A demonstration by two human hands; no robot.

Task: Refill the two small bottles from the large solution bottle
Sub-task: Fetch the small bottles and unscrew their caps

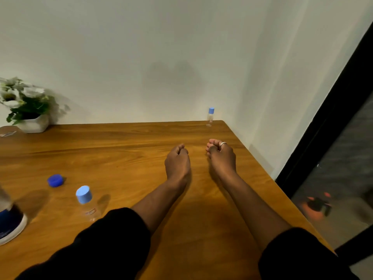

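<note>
One small clear bottle (87,203) with a light blue cap stands near the front left of the wooden table (121,150). A second small clear bottle (210,117), also capped in light blue, stands at the far right corner by the wall. The large solution bottle (9,221), with a dark blue label, is cut off by the left edge; its dark blue cap (55,180) lies loose on the table behind the near small bottle. My left hand (177,162) and my right hand (221,157) rest on the table mid-right, fingers curled, holding nothing.
A white pot with white flowers (30,110) stands at the far left against the wall. The table's right edge (282,190) runs diagonally beside a dark-framed glass door. A small flat object lies at the far left edge.
</note>
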